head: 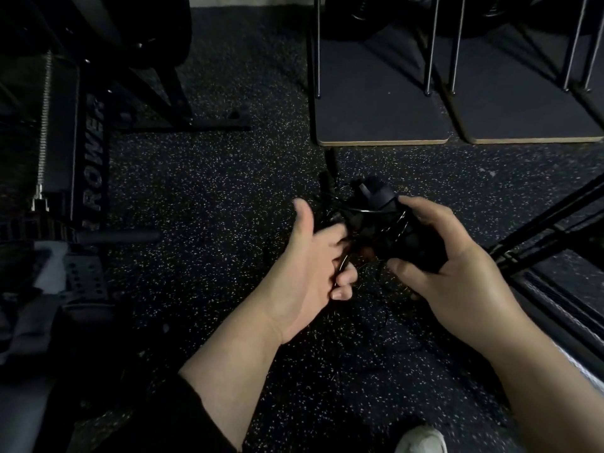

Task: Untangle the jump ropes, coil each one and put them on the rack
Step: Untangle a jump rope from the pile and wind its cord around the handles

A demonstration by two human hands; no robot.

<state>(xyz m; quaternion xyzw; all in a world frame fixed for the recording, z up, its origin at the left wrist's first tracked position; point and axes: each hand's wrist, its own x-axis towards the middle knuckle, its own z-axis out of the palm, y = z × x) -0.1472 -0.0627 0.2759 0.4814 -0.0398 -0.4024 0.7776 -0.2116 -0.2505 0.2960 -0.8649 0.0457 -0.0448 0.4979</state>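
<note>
Darkness hides most of the tangled jump ropes (369,220), gripped above the speckled rubber floor (212,178) by the left hand (313,269) and right hand (454,269). Individual cords cannot be separated. A rower (94,165) is seen leftward.

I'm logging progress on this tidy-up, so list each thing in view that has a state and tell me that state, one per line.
Bundle of thin black jump ropes with black handles: tangled, uncoiled, held above the floor.
Left hand: fingers curled around rope strands, thumb up.
Right hand: closed on the bundle's right side.
Black rowing machine: standing idle, handle resting on the floor.
Dark flat boards with pale edges: lying flat.
</note>
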